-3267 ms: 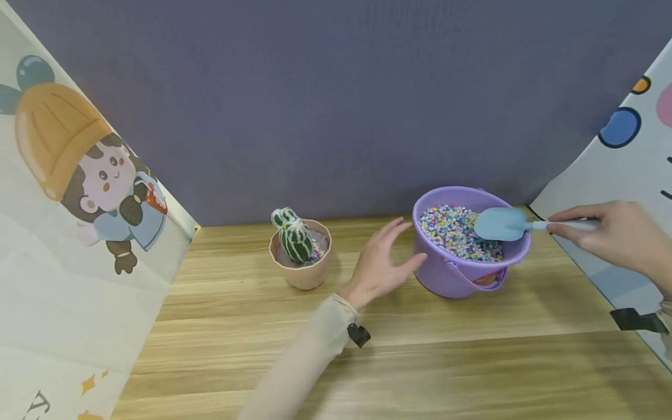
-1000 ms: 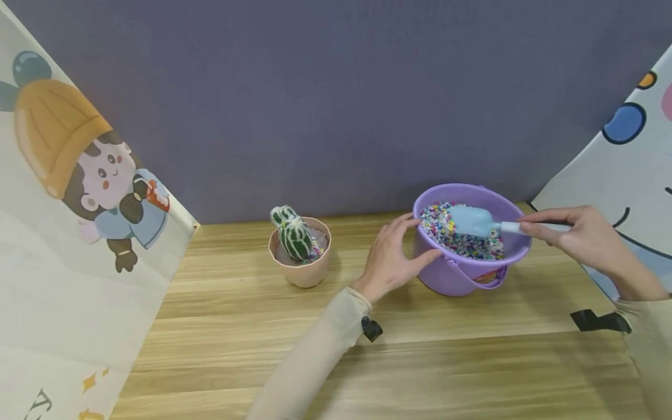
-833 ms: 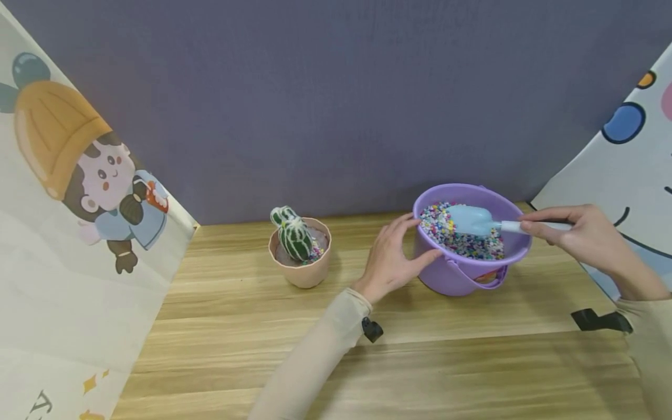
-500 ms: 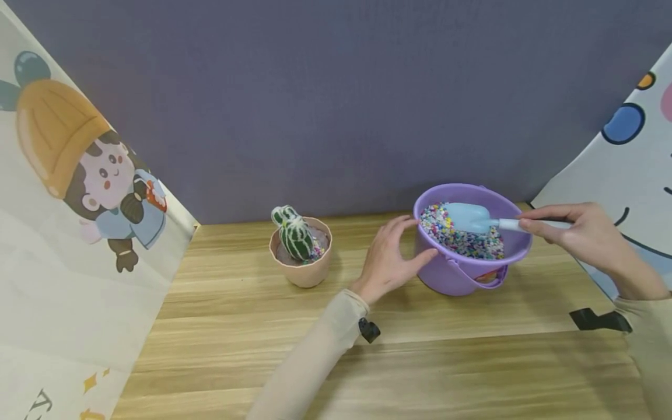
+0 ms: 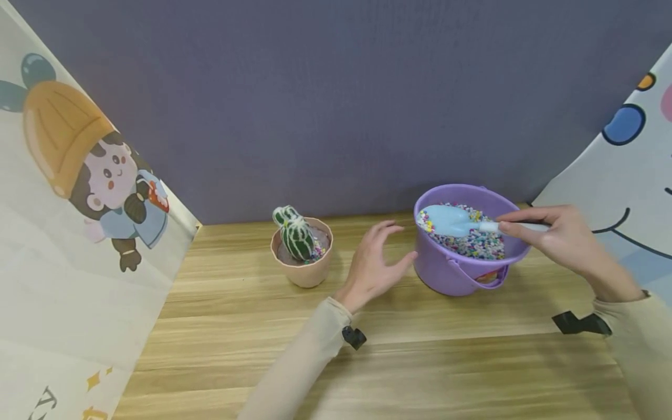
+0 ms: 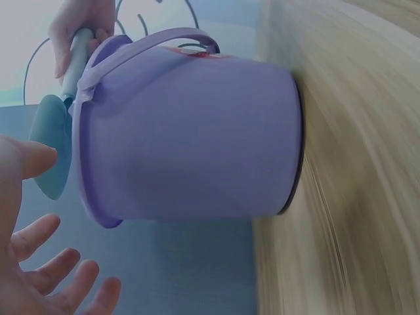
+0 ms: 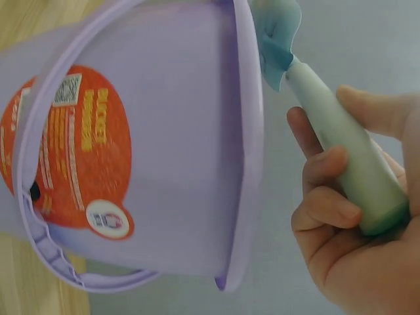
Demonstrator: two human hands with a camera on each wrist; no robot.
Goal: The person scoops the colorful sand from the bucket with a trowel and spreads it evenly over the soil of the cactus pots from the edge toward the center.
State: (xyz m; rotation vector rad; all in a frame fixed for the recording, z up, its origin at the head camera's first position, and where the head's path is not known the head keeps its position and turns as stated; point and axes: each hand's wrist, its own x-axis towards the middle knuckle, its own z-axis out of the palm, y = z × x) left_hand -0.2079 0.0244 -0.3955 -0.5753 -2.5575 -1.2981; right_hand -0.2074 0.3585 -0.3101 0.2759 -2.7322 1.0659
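My right hand (image 5: pixel 572 239) grips the white handle of a light blue hand trowel (image 5: pixel 446 220), fingers curled round it in the right wrist view. The trowel's blade is raised over the rim of a purple bucket (image 5: pixel 443 277), pointing left, with a few beads showing at its tip. Inside the bucket lie many small multicoloured beads (image 5: pixel 480 246). To the bucket's left my left hand (image 5: pixel 370 265) is held apart from it, fingers spread and holding nothing. Further left, a green cactus (image 5: pixel 297 240) stands in a peach flowerpot (image 5: pixel 306 276) with some coloured beads on its soil.
Everything stands on a wood-grain table (image 5: pixel 420 373) against a grey-blue back panel (image 5: pixel 325 105). A printed panel with a cartoon child (image 5: pixel 112 169) closes off the left side, another printed panel (image 5: pixel 593 181) the right. The bucket's handle (image 5: pixel 480 283) hangs down at its front.
The right hand brought the trowel left into the bucket, and the trowel is now up over its left rim. My left hand went to the rim, then drew back left.
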